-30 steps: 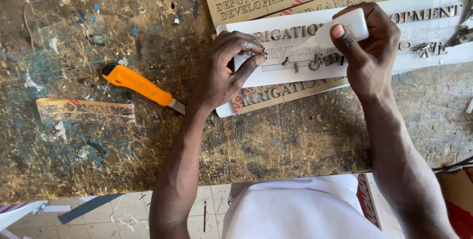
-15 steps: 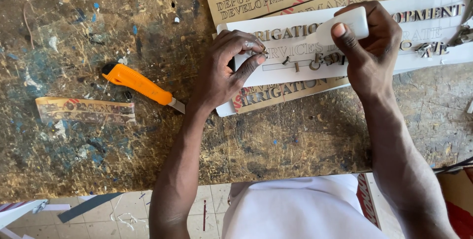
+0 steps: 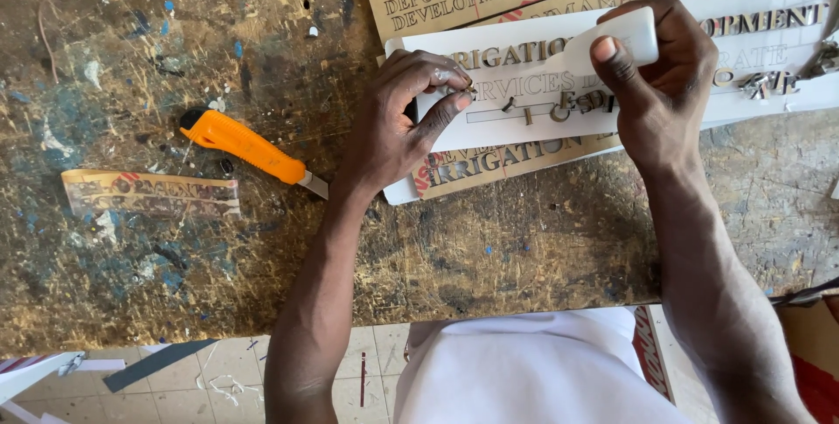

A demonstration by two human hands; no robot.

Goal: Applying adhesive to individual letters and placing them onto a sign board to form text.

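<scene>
My left hand (image 3: 398,118) pinches a small metal cut-out letter (image 3: 456,83) between thumb and fingertips, just above the left end of a white lettered sign sheet (image 3: 516,118). My right hand (image 3: 660,74) grips a small white tube or bottle (image 3: 616,39), held tilted over the same sheet. Several small metal letters (image 3: 577,105) lie loose on the sheet between the two hands. The sheet rests on gold-coloured lettered boards (image 3: 489,162).
An orange utility knife (image 3: 249,149) with its blade out lies on the worn, paint-stained wooden workbench (image 3: 218,258) left of my left arm. A strip of gold offcut (image 3: 149,192) lies further left. More loose letters (image 3: 769,83) sit at the far right. Tiled floor shows below the bench edge.
</scene>
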